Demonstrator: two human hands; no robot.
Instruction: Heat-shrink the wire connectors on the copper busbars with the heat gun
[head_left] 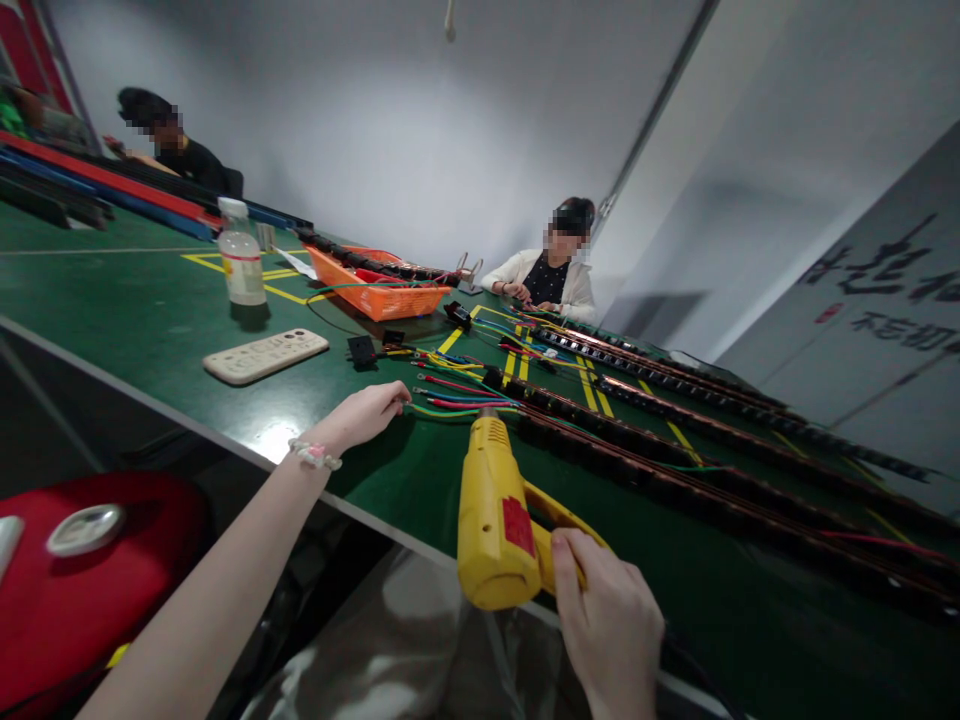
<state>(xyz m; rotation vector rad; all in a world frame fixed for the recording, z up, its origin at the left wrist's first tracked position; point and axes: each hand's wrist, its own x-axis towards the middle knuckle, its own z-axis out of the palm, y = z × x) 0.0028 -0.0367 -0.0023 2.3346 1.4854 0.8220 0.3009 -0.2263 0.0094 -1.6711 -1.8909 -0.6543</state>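
Note:
My right hand (pixel 607 610) is wrapped round the handle of a yellow heat gun (pixel 495 510), held over the table's near edge. Its nozzle points away from me, at a fan of coloured wires. Pinched at the fingertips of my left hand (pixel 375 412) is the end of a green wire (pixel 457 412). Red wires (pixel 450 383) and a blue wire (pixel 465 403) with metal lugs lie just beyond it. These wires come out of a long dark strip with copper bars (pixel 600 425) that runs to the right.
On the green table (pixel 165 330) are a beige phone (pixel 266 357), a bottle (pixel 241 262), a black plug (pixel 361 351) and an orange basket (pixel 382 300) holding strips. More strips (pixel 675 375) lie to the right. Two people (pixel 551 265) (pixel 180 150) sit beyond. A red stool (pixel 150 590) stands at left.

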